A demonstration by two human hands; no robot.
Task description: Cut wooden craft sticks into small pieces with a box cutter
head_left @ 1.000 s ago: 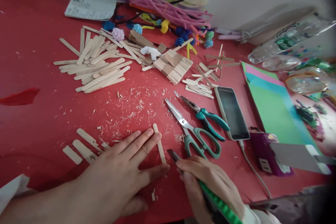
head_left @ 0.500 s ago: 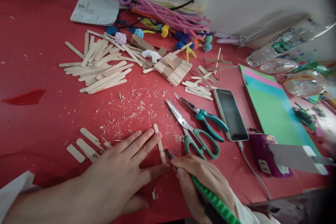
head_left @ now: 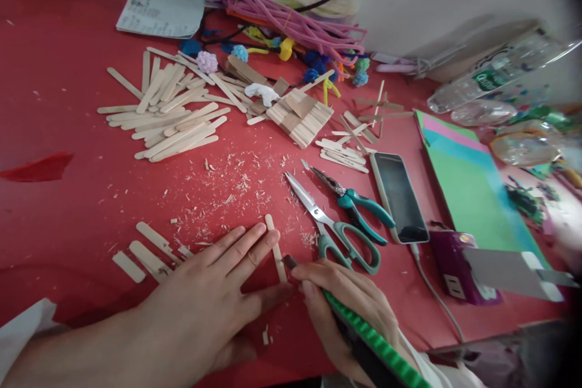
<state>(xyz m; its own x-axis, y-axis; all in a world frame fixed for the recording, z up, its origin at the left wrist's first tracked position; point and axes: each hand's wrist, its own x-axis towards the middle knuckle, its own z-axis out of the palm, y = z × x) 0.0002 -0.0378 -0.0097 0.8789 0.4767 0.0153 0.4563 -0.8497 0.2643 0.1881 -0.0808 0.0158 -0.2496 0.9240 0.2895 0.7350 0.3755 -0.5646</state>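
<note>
My left hand (head_left: pixel 213 291) lies flat on the red tabletop with its fingers spread. Its fingertips and thumb press against a short wooden craft stick (head_left: pixel 275 250). My right hand (head_left: pixel 343 315) is wrapped round a green-and-black utility knife (head_left: pixel 364 339), whose blade tip meets the stick's right edge. Beside my left hand lie several cut and notched stick pieces (head_left: pixel 128 267), partly hidden by the hand. Green-handled scissors (head_left: pixel 325 218) rest just beyond my right hand, with teal-handled pliers (head_left: pixel 357 203) next to them. Wood shavings (head_left: pixel 227 194) are scattered in front of both hands.
Many craft sticks (head_left: pixel 177 115) are heaped farther back, near pipe cleaners (head_left: pixel 291 18) and a paper sheet (head_left: pixel 161 6). On the right are a phone (head_left: pixel 400 197) with a cable, a purple box-shaped device (head_left: pixel 454 267), coloured sheets (head_left: pixel 477 194) and plastic bottles (head_left: pixel 491 76).
The knife blade has shifted slightly up and left along the stick's edge, and my right hand moved with it. My left hand keeps its place. The view has shifted a little.
</note>
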